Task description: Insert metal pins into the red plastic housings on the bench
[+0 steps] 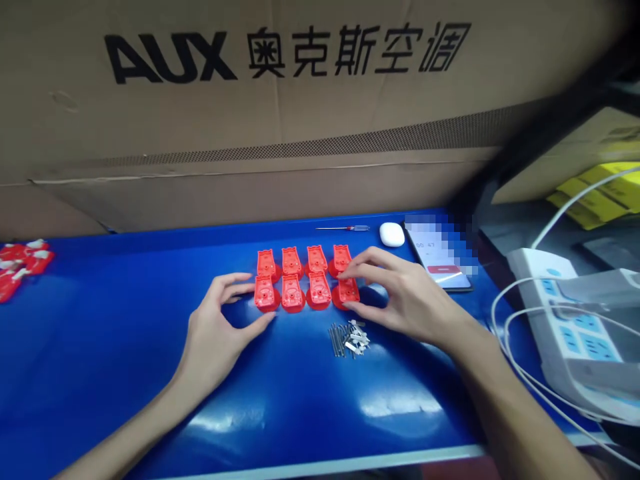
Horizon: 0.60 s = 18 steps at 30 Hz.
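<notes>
On my feed, 8 red moulded plastic housings (292, 291) sit on the blue worktop (100, 347) in 2 rows of 4; my left grip (220, 327) stands apart, thumb and fingers spread just beside the front-left housing (267, 293); my right grip (405, 293) has its fingertips and thumb on the front-right housing (346, 293), though I cannot tell whether it is clamped; these housings look light and stiff, hollow shells with a smooth surface that may slip, so I would take hold by the side walls, not the thin flared base; a small heap of metal pins and clips (350, 339) lies just in front of the rows; a screwdriver (343, 228), a white earbud case (391, 234) and a phone (440, 260) lie beyond; a power strip (545, 287) sits to the right, and more red parts (20, 267) lie at the far left.
</notes>
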Each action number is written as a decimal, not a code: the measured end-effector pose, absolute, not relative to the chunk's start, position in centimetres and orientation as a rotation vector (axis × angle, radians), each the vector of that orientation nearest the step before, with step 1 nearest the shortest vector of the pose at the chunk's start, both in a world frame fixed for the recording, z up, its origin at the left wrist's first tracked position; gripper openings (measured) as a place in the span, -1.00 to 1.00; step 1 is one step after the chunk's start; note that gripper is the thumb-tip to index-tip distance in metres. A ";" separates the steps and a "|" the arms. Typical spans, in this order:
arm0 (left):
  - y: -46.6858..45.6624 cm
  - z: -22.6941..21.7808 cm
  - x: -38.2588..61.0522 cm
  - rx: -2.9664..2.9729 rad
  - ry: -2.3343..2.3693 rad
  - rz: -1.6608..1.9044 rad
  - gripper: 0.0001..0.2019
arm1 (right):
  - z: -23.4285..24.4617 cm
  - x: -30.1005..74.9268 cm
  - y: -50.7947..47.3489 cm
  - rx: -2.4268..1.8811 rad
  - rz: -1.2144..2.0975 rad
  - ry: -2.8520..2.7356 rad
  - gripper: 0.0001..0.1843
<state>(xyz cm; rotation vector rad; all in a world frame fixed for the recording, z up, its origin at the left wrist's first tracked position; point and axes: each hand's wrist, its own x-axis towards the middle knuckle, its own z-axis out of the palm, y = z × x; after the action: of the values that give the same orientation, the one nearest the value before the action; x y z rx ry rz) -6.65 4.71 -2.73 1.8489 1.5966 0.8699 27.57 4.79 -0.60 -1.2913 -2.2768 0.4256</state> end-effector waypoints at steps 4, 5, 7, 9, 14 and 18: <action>4.8 -2.9 -6.3 1.807 1.608 0.911 -0.39 | -0.3 27.5 4.8 -1.274 0.447 -2.282 -0.70; 4.7 -3.0 -6.3 1.799 1.606 0.917 -0.40 | -0.2 27.5 4.8 -1.275 0.451 -2.285 -0.70; 4.5 -3.0 -6.5 1.787 1.608 0.917 -0.41 | 0.0 27.5 4.7 -1.286 0.456 -2.293 -0.71; 4.3 -3.1 -6.8 1.784 1.612 0.915 -0.42 | 0.1 27.4 4.7 -1.291 0.453 -2.293 -0.72; 3.1 -2.9 -7.7 1.817 1.607 0.873 -0.39 | 0.2 27.3 4.7 -1.277 0.452 -2.293 -0.72; 1.7 -2.6 -8.0 1.867 1.574 0.811 -0.47 | 0.2 27.4 4.7 -1.267 0.460 -2.289 -0.69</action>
<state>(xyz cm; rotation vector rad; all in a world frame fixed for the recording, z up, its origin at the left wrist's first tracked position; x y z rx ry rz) -7.99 1.74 -2.64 1.8666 1.5738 0.8112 27.38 4.68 0.16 -1.2666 -2.2891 0.4604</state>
